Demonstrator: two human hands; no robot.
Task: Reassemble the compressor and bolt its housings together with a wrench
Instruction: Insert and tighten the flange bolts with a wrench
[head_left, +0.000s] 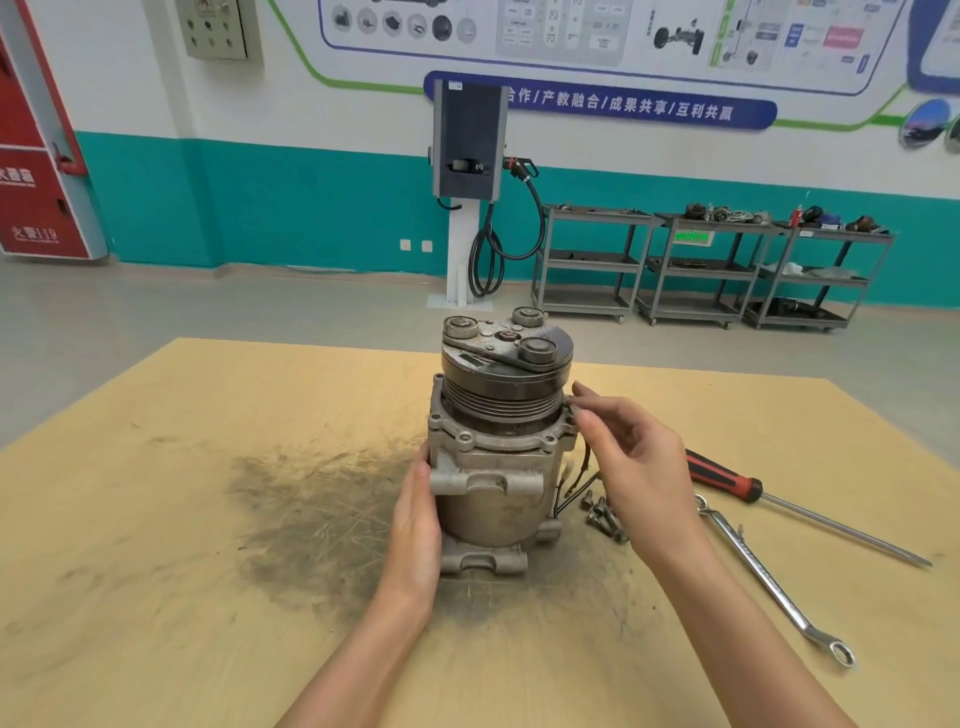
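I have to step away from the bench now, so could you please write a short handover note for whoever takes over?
Left hand rests flat against the compressor, steadying it upright on the wooden table.
Right hand pinches a bolt at the flange's right edge.
Loose bolts lie right of the base; wrench and screwdriver lie untouched further right.
Done: housings stacked.
Left: seat the remaining bolts, tighten with the wrench.

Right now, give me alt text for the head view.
A compressor stands upright on a table; the left hand steadies its side while the right hand pinches a bolt at its flange. Loose bolts, a wrench and a screwdriver lie right.
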